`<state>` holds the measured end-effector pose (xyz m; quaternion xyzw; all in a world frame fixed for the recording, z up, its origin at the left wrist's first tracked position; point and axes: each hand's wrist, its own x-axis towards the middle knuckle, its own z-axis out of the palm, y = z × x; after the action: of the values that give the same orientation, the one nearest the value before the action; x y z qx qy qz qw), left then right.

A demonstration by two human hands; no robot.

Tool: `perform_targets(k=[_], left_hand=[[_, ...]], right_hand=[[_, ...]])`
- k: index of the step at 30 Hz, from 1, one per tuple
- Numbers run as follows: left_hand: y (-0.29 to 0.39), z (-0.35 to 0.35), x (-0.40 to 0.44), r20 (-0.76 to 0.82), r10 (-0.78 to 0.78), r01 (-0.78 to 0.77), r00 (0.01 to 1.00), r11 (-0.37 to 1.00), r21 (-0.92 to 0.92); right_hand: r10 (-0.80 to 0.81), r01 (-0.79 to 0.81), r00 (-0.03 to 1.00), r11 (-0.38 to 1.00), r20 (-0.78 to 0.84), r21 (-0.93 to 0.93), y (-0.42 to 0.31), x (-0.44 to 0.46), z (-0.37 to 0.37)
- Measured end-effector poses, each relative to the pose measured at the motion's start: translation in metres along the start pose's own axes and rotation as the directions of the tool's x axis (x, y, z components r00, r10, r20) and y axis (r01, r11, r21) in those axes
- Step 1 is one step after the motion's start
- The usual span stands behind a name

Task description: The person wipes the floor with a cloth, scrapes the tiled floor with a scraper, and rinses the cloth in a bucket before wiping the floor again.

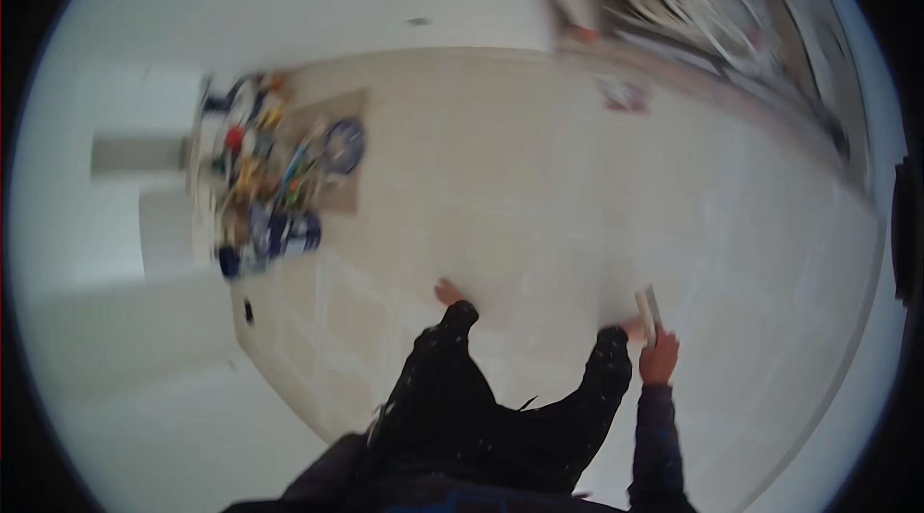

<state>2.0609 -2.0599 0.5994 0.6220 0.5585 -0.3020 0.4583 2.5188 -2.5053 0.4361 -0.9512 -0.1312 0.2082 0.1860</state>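
My right hand (659,359) is closed around the lower end of a flat, trowel-like hand tool (650,309) with a pale strip and a greyish face. Its exact kind is blurred. The tool points up and away from me, above the light tiled floor and beside my right bare foot (632,328). Of my left arm only the dark sleeve (327,470) shows at the bottom, and the left hand is out of sight. My legs in dark, speckled trousers (433,397) fill the lower middle.
Tools, containers and a blue round bucket or tub (344,145) crowd a brown sheet (351,195) at the left wall. Pale coiled hoses or cables (683,3) lie in a cluttered area at the upper right. A small reddish-white item (624,94) rests on the floor (481,176).
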Motion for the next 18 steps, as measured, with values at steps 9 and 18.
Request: perform_targets(k=[9, 18], left_hand=[[-0.164, -0.111, -0.043, -0.401, 0.271, -0.445, 0.875, 0.776, -0.448], [-0.236, -0.218, -0.028, 0.001, 0.090, -0.042, 0.996, 0.471, -0.881]], right_hand=[[-0.412, 0.407, 0.750, 0.904, 0.517, 0.131, -0.354, -0.072, 0.009], [-0.583, 0.730, 0.284, 0.646, 0.761, 0.223, -0.803, -0.080, 0.122]])
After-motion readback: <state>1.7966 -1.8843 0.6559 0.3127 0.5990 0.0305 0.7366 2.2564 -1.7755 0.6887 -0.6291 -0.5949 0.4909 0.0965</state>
